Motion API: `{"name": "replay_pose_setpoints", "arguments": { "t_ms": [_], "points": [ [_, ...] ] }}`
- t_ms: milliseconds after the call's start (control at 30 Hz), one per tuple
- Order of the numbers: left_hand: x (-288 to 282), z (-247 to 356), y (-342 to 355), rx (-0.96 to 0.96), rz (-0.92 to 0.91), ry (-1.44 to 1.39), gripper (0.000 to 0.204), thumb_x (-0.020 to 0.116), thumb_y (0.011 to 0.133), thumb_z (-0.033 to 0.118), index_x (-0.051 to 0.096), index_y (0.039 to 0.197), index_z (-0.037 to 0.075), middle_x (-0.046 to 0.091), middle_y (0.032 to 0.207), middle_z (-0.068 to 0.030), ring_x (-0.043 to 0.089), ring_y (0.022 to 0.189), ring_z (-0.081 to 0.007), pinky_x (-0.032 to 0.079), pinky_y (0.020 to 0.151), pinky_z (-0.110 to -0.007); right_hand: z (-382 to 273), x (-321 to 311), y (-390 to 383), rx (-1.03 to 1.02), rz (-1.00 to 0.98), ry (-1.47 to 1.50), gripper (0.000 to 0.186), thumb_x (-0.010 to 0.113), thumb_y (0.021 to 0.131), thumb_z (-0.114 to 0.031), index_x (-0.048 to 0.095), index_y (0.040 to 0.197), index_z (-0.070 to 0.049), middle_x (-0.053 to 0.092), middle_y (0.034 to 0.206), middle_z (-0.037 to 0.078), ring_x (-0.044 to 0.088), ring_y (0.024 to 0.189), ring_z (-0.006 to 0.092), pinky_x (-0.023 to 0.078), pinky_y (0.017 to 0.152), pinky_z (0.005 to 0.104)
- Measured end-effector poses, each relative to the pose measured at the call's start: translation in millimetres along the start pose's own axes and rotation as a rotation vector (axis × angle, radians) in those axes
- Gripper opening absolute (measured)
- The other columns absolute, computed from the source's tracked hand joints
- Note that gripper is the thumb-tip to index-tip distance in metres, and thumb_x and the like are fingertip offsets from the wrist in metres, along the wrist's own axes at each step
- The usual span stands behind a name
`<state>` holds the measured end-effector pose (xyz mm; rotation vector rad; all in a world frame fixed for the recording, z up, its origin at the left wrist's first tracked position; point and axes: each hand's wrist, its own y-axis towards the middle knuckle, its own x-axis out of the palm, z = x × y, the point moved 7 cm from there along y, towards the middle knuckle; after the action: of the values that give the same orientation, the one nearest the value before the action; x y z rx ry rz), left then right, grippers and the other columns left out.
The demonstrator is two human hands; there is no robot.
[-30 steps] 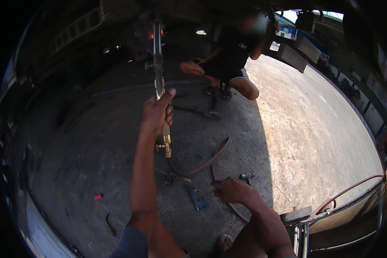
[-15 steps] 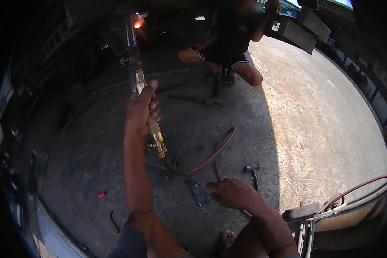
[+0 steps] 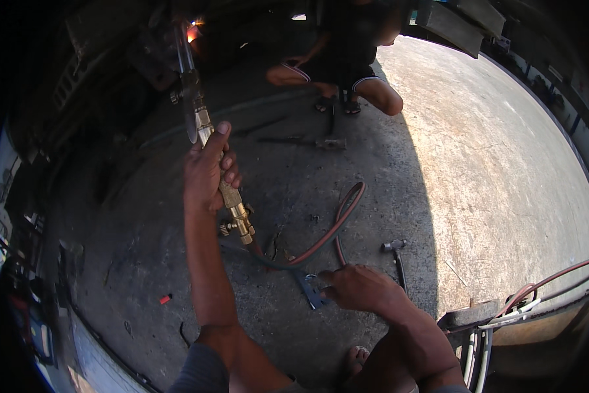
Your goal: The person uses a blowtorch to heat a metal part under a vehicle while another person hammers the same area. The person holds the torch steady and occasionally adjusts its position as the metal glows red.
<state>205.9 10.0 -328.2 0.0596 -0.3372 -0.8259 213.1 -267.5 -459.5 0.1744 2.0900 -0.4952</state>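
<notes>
My left hand (image 3: 209,173) is closed round a brass and steel torch (image 3: 230,200), its long tubes reaching up into the dark underside overhead, where an orange glow (image 3: 191,34) shows beside the tip. Red and green hoses (image 3: 330,232) trail from its lower end in a loop on the floor. My right hand (image 3: 361,288) hangs low over a blue-grey metal piece (image 3: 309,291) on the floor, fingers loosely bent and apart, apparently holding nothing. A hammer (image 3: 395,247) lies just beyond that hand.
A co-worker (image 3: 343,59) squats ahead in dark shorts and sandals, near a long-handled tool (image 3: 330,143) on the shaded floor. A small red object (image 3: 165,299) lies at lower left, pipes and hoses (image 3: 504,314) at lower right. Sunlit concrete (image 3: 497,164) spreads to the right.
The torch has swung left and tilted, and the orange glow at its tip has grown brighter. The co-worker sits higher in the view. My right hand has shifted slightly rightward.
</notes>
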Motion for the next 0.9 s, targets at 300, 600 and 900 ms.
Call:
{"name": "replay_pose_setpoints", "arguments": {
  "t_ms": [300,600,900],
  "points": [
    [-4.2,-0.9,1.1,-0.02,0.003,-0.012,0.043,0.081,0.093,0.042,0.051,0.086,0.012,0.048,0.061,0.002,0.046,0.045,-0.0094,0.039,0.041,-0.028,-5.5,5.8,0.2,0.006,-0.036,-0.017,0.038,0.064,0.102,-0.033,0.065,0.131,-0.008,0.074,0.096,0.023,0.073,0.096,0.042,0.057,0.087,0.0511],
    [2.7,-3.1,-0.8,-0.041,0.003,-0.026,0.039,0.082,0.092,0.036,0.051,0.085,0.015,0.05,0.063,0.0029,0.048,0.046,-0.009,0.041,0.043,-0.029,-20.0,7.0,0.5,-0.003,0.009,-0.058,0.043,0.064,0.102,-0.037,0.065,0.135,-0.009,0.073,0.087,0.025,0.074,0.092,0.041,0.057,0.085,0.0505],
    [-1.8,-7.5,7.5,0.011,-0.07,-0.004,0.038,0.082,0.092,0.035,0.055,0.091,0.009,0.053,0.065,0.0012,0.05,0.048,-0.0087,0.043,0.044,-0.029,-29.3,12.5,1.2,0.007,0.021,-0.112,0.047,0.065,0.102,-0.041,0.065,0.135,-0.007,0.073,0.088,0.026,0.075,0.09,0.0398,0.057,0.084,0.0494]
  ]
}}
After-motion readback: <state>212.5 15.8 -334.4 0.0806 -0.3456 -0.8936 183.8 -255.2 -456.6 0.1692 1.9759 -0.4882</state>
